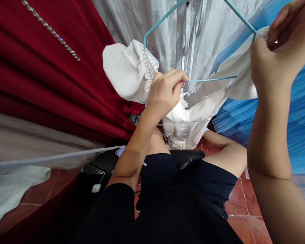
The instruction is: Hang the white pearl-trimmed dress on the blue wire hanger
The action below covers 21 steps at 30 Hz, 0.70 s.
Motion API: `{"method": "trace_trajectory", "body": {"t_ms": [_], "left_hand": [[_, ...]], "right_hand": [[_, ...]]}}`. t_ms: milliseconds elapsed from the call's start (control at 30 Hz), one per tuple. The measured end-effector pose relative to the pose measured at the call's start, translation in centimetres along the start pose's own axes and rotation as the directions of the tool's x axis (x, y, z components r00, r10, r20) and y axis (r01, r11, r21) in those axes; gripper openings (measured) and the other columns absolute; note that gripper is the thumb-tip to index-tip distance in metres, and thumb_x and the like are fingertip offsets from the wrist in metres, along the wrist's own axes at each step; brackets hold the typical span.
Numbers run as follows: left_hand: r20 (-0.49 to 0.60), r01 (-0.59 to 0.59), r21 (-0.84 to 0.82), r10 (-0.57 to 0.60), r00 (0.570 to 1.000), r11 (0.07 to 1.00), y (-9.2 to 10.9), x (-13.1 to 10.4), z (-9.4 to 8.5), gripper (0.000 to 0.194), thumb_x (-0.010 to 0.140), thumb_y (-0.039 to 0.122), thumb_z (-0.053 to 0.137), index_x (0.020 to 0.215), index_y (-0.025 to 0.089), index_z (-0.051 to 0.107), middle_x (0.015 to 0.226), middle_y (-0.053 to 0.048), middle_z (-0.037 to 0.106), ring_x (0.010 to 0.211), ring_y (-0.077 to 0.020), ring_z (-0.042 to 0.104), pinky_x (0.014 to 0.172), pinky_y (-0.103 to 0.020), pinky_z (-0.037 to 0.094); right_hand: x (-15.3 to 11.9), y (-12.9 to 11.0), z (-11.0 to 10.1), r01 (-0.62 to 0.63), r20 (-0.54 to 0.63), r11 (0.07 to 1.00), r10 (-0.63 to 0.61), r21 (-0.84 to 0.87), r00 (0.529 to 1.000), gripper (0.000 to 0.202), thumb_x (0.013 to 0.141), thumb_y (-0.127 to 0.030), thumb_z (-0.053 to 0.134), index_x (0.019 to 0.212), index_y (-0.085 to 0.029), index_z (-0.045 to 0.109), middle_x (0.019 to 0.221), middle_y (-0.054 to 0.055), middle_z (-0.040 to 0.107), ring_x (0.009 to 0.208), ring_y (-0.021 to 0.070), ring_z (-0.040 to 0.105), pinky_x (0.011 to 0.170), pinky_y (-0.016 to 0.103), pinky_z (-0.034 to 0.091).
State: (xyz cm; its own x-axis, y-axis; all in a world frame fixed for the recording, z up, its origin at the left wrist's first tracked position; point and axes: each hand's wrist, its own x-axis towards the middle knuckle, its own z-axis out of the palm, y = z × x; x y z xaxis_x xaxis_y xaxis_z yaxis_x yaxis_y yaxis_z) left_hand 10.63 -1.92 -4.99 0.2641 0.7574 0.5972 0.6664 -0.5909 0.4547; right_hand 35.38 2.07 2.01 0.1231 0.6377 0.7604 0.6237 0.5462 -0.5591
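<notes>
A white dress (pixel 176 117) with pearl-beaded trim and puffed sleeves hangs on a light-blue hanger (pixel 213 79) in front of my lap. My left hand (pixel 164 89) is closed at the hanger's lower bar, beside the left puffed sleeve (pixel 124 73) and over part of the bodice. At the upper right, my right hand (pixel 279 51) pinches the dress's other shoulder by the hanger's corner. My right fingertips partly hide the fabric there. The beaded neckline sags open between my hands, below the bar.
Dark red fabric (pixel 66 78) with a rhinestone strip (pixel 51 30) hangs on the left. Behind the dress is whitish-grey fabric (pixel 162 34); blue tulle (pixel 269 122) fills the right. A phone (pixel 93 173) and a small white case (pixel 96 188) lie near my left side. Reddish tiles (pixel 244 203) cover the floor.
</notes>
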Motion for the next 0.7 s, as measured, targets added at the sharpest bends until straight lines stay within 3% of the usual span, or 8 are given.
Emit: {"method": "trace_trajectory", "body": {"t_ms": [67,133,233,300,333,367,467,700], "left_hand": [[-0.002,0.011,0.025,-0.011,1.000,1.000,0.0,0.0,0.2,0.021,0.095,0.009,0.051,0.096,0.027,0.063,0.089,-0.003,0.065,0.089,-0.0246,0.064,0.096,-0.044,0.042],[-0.013,0.015,0.045,-0.015,1.000,0.999,0.0,0.0,0.4,0.020,0.095,0.010,0.051,0.096,0.026,0.063,0.089,-0.003,0.065,0.090,-0.0254,0.064,0.096,-0.043,0.041],[-0.047,0.008,0.047,-0.005,0.999,0.999,0.1,-0.1,0.7,0.017,0.099,0.016,0.049,0.096,0.026,0.062,0.090,-0.004,0.064,0.094,-0.0260,0.063,0.097,-0.044,0.040],[-0.062,0.001,0.044,0.002,0.998,0.999,0.2,-0.2,0.8,0.018,0.102,0.019,0.047,0.097,0.026,0.062,0.091,-0.004,0.064,0.096,-0.0259,0.063,0.098,-0.044,0.039],[-0.060,-0.004,0.045,0.007,0.998,0.999,0.3,-0.3,0.8,0.018,0.102,0.020,0.046,0.098,0.026,0.062,0.092,-0.003,0.065,0.097,-0.0257,0.063,0.098,-0.045,0.038],[-0.053,-0.009,0.045,0.011,0.999,0.999,0.3,-0.4,0.9,0.018,0.103,0.020,0.045,0.099,0.027,0.062,0.093,-0.003,0.065,0.097,-0.0255,0.062,0.099,-0.046,0.038],[-0.027,-0.018,0.038,0.019,0.999,0.999,0.2,-0.7,1.2,0.017,0.103,0.024,0.045,0.104,0.028,0.061,0.099,-0.004,0.066,0.100,-0.0260,0.062,0.100,-0.047,0.037],[-0.048,-0.014,0.016,0.015,0.999,1.000,0.4,-1.5,1.8,0.017,0.101,0.031,0.047,0.112,0.030,0.060,0.112,-0.007,0.065,0.114,-0.0288,0.060,0.105,-0.048,0.037]], "right_hand": [[-1.3,-0.9,0.5,0.200,0.002,0.978,-0.200,0.050,0.980,0.019,0.072,0.001,0.047,0.076,-0.018,0.047,0.079,0.001,0.044,0.067,0.0055,0.034,0.061,0.028,0.027],[-3.0,-1.7,1.0,0.254,-0.015,0.961,-0.254,0.106,0.967,0.018,0.073,0.002,0.052,0.077,-0.016,0.053,0.075,0.000,0.046,0.062,0.0043,0.036,0.057,0.025,0.027],[-5.8,-2.2,2.5,0.109,0.164,0.983,-0.132,0.145,0.978,0.012,0.084,-0.007,0.059,0.091,-0.017,0.060,0.065,-0.003,0.048,0.054,0.0044,0.040,0.054,0.023,0.031],[-7.4,-1.9,4.2,-0.048,0.369,0.987,-0.011,0.152,0.929,0.009,0.094,-0.028,0.060,0.096,-0.019,0.060,0.058,-0.005,0.046,0.050,0.0057,0.043,0.052,0.021,0.035],[-8.1,-1.5,5.2,-0.108,0.412,0.981,0.034,0.159,0.911,0.020,0.096,-0.039,0.058,0.092,-0.020,0.059,0.056,-0.005,0.045,0.049,0.0062,0.045,0.051,0.021,0.037],[-8.7,-1.1,6.2,-0.150,0.410,0.974,0.069,0.170,0.910,0.030,0.097,-0.048,0.056,0.086,-0.020,0.058,0.056,-0.005,0.044,0.049,0.0066,0.046,0.050,0.021,0.038],[-9.9,0.1,9.0,-0.208,0.241,0.954,0.155,0.215,0.958,0.046,0.096,-0.058,0.051,0.073,-0.019,0.051,0.055,-0.005,0.040,0.051,0.0070,0.045,0.052,0.021,0.039],[-11.0,-0.7,11.6,-0.244,0.028,0.919,0.248,0.311,0.968,0.045,0.098,-0.055,0.047,0.072,-0.019,0.047,0.063,-0.003,0.033,0.057,0.0070,0.042,0.056,0.021,0.040]]}}
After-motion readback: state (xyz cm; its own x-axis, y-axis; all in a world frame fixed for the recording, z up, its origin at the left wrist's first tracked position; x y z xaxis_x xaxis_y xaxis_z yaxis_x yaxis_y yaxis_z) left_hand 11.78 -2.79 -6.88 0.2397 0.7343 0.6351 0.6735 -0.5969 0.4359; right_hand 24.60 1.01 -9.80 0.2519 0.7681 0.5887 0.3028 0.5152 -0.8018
